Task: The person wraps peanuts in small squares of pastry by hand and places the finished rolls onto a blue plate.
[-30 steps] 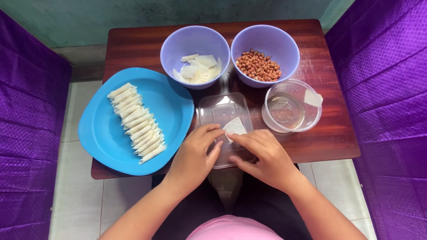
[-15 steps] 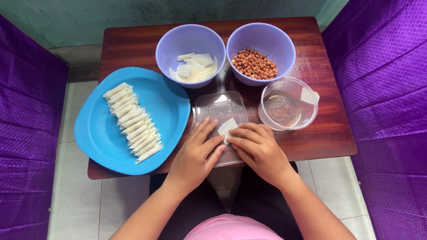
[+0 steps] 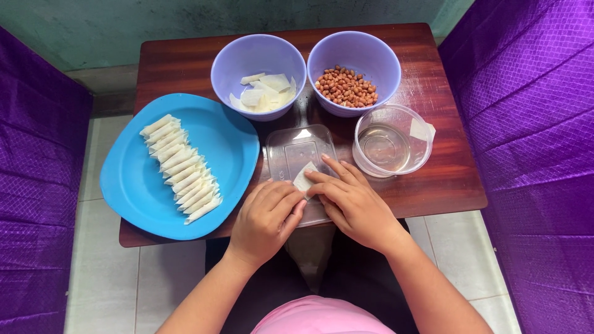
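My left hand (image 3: pixel 266 218) and my right hand (image 3: pixel 351 204) rest together on a clear plastic lid (image 3: pixel 298 151) at the table's near edge. Between their fingertips lies a small white pastry wrapper (image 3: pixel 304 177), folded partly over; both hands pinch it. A blue plate (image 3: pixel 229 145) at the left holds a row of several thin rolled white pastries (image 3: pixel 179 168). A lilac bowl (image 3: pixel 230 62) behind the lid holds cut white wrapper pieces (image 3: pixel 265 91). Another lilac bowl (image 3: pixel 377 52) holds peanuts (image 3: pixel 346 88).
A clear round container (image 3: pixel 391 147) with a little water and a wrapper scrap on its rim stands right of the lid. The dark wooden table (image 3: pixel 179 59) is small. Purple upholstered seats (image 3: pixel 526 124) flank it on both sides. A tiled floor lies below.
My fingers have worked over the wrapper on the lid, closing in on it; both hands stay in the same spot. The view shifted slightly.
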